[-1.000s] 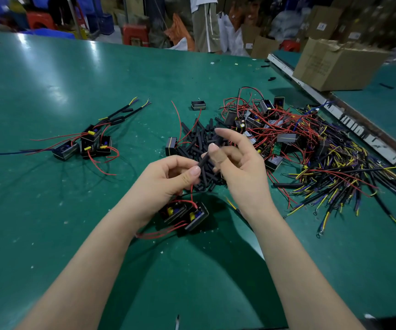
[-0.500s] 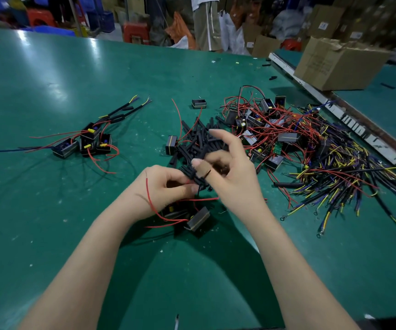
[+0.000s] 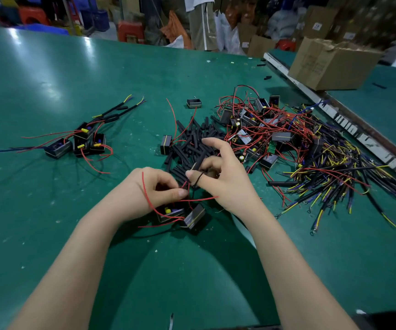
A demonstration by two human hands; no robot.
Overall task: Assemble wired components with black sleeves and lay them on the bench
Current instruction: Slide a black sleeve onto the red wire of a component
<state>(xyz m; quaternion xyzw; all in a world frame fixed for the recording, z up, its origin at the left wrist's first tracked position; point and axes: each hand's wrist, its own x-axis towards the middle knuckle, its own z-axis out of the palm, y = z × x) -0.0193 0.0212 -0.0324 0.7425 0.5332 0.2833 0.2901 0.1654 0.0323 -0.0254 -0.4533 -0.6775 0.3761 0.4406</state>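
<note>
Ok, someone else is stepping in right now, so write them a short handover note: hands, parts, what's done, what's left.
Left hand: pinches a red wire of the component lying just below the hands.
Right hand: grips a black sleeve over the wire ends.
Sleeve pile lies beyond the hands; unsleeved components and the lead bundle lie right.
Done: a small group of finished pieces lies at left.
Left: seat this sleeve, lay the piece with the finished ones, work through the right-hand pile.
</note>
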